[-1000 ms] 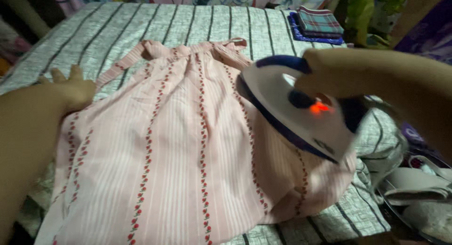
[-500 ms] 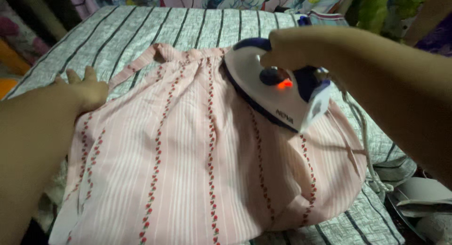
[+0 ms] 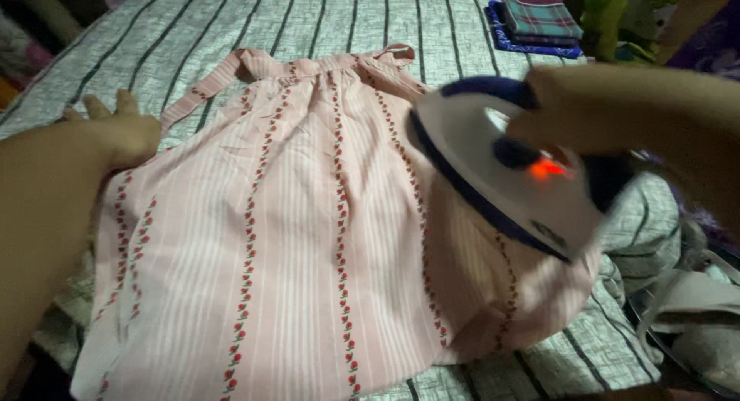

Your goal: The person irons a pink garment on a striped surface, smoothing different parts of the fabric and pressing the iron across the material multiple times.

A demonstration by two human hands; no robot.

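pink dress (image 3: 308, 216) with rows of small red flowers lies spread flat on a bed (image 3: 193, 31) covered in a grey striped sheet. right hand (image 3: 570, 112) is wrapped tight around the handle of a white and blue iron (image 3: 501, 177), resting on the dress's right side. left hand (image 3: 123, 131) presses flat, fingers spread, on the dress's left edge. folded cloths (image 3: 536, 23) sit at the bed's far corner.

Pink striped dress (image 3: 308, 239) with red floral rows, white-and-blue iron (image 3: 501, 177), grey striped bedcover (image 3: 231, 23)
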